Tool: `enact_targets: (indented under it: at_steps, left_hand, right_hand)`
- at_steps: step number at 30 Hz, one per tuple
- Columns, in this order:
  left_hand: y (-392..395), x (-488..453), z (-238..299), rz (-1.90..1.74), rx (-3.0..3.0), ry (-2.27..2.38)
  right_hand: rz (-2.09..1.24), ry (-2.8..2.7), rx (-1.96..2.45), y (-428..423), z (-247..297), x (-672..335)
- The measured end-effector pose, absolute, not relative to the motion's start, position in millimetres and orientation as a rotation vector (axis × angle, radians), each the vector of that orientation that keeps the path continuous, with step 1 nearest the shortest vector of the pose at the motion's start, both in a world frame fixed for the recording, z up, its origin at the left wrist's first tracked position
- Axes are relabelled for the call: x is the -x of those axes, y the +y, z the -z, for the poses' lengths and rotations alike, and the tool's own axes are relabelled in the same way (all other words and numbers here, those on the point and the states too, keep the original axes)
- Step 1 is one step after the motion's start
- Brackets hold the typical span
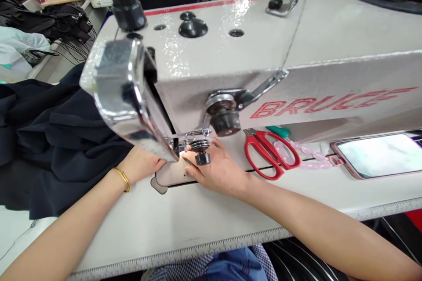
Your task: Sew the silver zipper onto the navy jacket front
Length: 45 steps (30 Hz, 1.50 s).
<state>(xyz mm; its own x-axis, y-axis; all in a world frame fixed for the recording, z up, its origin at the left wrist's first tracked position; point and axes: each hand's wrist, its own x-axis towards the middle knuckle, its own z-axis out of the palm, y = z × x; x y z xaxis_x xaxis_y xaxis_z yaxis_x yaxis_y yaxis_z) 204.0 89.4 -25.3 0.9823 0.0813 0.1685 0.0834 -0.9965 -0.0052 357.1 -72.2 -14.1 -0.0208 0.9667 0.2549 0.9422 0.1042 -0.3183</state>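
— Two hands were at the sewing machine (231, 66). Where exactly?
— Under its head, at the needle plate (171, 178). The right hand (217, 169) lay flat there, fingers (194, 172) stretched out, gripping nothing. The left hand (141, 164) had its fingers hidden behind the head, so I cannot tell. Dark fabric (56, 140) lay just beside the left wrist, and red scissors (267, 156) lay on the tabletop (198, 219) near the right.

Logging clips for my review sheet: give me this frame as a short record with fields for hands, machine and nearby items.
left hand: beside the dark fabric, partly hidden behind the sewing machine head; gold bracelet on wrist
right hand: flat on the machine bed, reaching toward the needle area
nearby: red scissors, phone with pink bead chain
surface: white table
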Motion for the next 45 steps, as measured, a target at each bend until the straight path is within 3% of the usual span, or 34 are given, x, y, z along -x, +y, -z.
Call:
enact_targets:
  at_steps: [11, 25, 32, 40, 45]
  left_hand:
    - [89, -216, 14, 0.287, 3.105, -0.198]
    - [84, -215, 13, 0.386, 3.024, -0.197]
    - [89, -206, 15, 0.502, 3.167, -0.649]
    - [55, -136, 9, 0.621, 3.344, -0.745]
    - [8, -74, 5, 0.635, 3.432, -0.925]
  right_hand:
    - [-0.450, -1.536, 1.642, -63, 13, -371]
    - [-0.522, -1.537, 1.762, -65, 10, -375]
    - [-0.479, -1.550, 1.789, -66, 12, -373]
    - [-0.356, -1.610, 1.861, -75, 11, -364]
    - [-0.363, -1.873, 1.588, -89, 9, -323]
